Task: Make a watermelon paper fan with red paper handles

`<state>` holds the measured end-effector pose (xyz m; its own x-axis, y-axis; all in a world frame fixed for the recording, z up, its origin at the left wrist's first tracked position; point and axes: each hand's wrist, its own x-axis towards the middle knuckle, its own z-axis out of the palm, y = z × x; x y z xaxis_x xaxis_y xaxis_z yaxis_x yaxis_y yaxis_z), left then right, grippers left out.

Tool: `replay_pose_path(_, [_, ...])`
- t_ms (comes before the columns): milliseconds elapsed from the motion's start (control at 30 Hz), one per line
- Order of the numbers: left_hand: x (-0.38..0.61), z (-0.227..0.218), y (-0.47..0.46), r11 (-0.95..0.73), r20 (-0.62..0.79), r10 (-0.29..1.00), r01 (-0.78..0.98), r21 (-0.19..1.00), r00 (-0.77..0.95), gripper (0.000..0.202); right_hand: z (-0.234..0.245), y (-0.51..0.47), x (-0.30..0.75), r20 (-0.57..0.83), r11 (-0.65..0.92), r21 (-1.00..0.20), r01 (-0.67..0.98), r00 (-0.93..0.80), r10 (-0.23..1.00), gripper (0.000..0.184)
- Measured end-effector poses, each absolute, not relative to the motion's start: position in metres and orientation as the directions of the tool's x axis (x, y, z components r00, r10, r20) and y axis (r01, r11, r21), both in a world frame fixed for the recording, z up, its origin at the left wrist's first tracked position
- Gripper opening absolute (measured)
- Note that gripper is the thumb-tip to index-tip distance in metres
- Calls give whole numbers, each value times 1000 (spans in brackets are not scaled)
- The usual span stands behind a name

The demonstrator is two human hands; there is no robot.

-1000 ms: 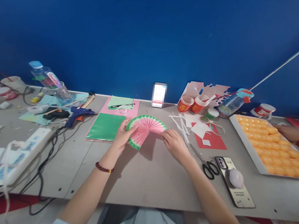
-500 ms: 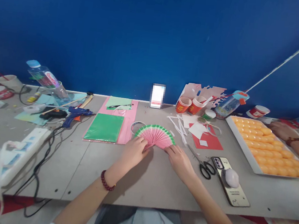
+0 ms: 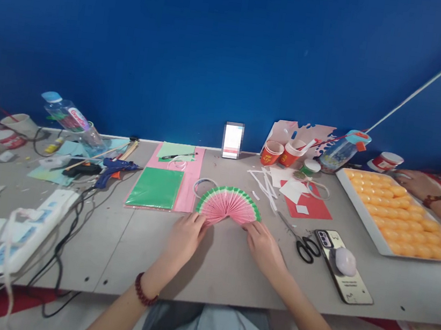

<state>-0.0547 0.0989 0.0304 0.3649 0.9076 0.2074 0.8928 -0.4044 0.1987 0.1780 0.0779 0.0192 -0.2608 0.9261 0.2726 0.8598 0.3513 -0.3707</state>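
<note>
A pleated paper fan (image 3: pixel 230 203), pink with a white and green rim like a watermelon slice, is spread in a half circle above the grey table. My left hand (image 3: pixel 186 236) pinches its left end, and my right hand (image 3: pixel 265 246) pinches its right end. Behind the fan's left side lies a pale ring (image 3: pixel 204 188), partly covered by it. Left of the fan is a pack of green paper (image 3: pixel 155 188) on pink sheets (image 3: pixel 189 193). Black-handled scissors (image 3: pixel 305 248) lie to the right of my right hand.
At right are a phone (image 3: pixel 351 285) with a pale rounded object on it and a tray of orange balls (image 3: pixel 404 216); another person's hand (image 3: pixel 413 182) is beside it. Red paper cups (image 3: pixel 272 153) stand behind. At left are a glue gun (image 3: pixel 112 171) and a power strip (image 3: pixel 28 232).
My left hand has moved left and slightly down to the fan's left end. The fan is spread wider, with more of its pleats showing. My right hand has barely moved.
</note>
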Motion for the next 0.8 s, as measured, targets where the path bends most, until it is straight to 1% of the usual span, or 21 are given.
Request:
replay_pose_path(100, [-54,28,95,-413,231,903,879,237,362,14,17,72,173,258,326,-393,860,-238,937,32])
replay_pose_path(300, [-46,27,84,-418,237,900,878,234,366,16,14,64,162,323,333,-402,853,-209,923,29])
replay_pose_path(467, [-43,25,76,-412,212,908,860,303,360,17,9,56,152,346,312,-436,844,-163,924,26])
replay_pose_path(600, [-41,22,75,-370,240,924,860,353,298,17,8,52,147,348,273,-442,854,-117,930,24])
replay_pose_path(700, [-43,20,77,-351,248,928,872,341,277,13,9,50,146,341,252,-472,845,-89,936,24])
replay_pose_path(800, [-49,21,79,-358,277,920,885,298,278,13,9,48,146,334,232,-518,823,-55,941,23])
